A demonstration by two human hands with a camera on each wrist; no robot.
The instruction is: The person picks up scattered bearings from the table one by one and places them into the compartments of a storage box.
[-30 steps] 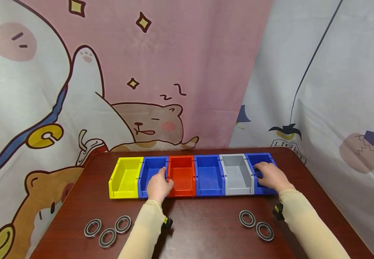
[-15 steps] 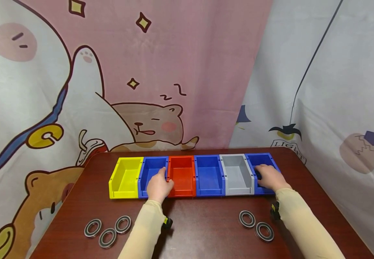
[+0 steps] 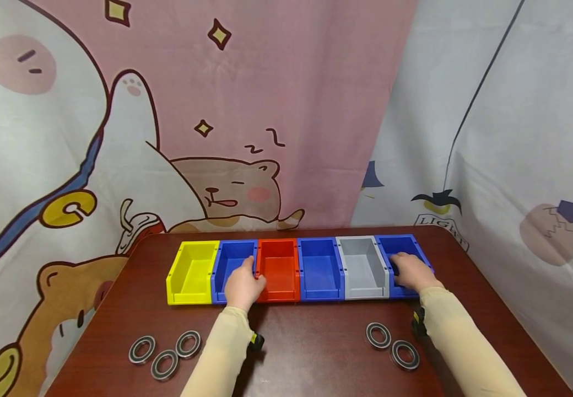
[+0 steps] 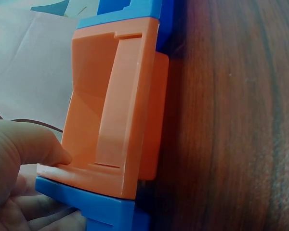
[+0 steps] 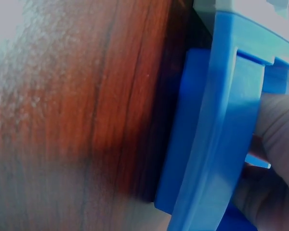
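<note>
My left hand [image 3: 244,285] grips the adjoining side walls of the red bin [image 3: 279,271] and the blue bin [image 3: 230,261] to its left. In the left wrist view its thumb [image 4: 43,149] lies inside the red bin, with the other fingers on the blue side. My right hand [image 3: 412,271] reaches into the rightmost blue bin [image 3: 395,242], fingers bent down. A dark edge of a bearing [image 3: 394,268] shows at its fingertips; the rest is hidden by the hand. In the right wrist view the bent fingers [image 5: 279,139] are behind the bin's front lip.
The bins stand in one row, with a yellow bin [image 3: 194,270], another blue bin [image 3: 320,269] and a grey bin [image 3: 363,267]. Several bearings lie on the brown table [image 3: 306,353]: three at left, such as one bearing [image 3: 165,365], and two at right, including another bearing [image 3: 405,355].
My right hand has shifted slightly left and lower in the rightmost blue bin, and less of the dark bearing shows. My left hand has stayed put.
</note>
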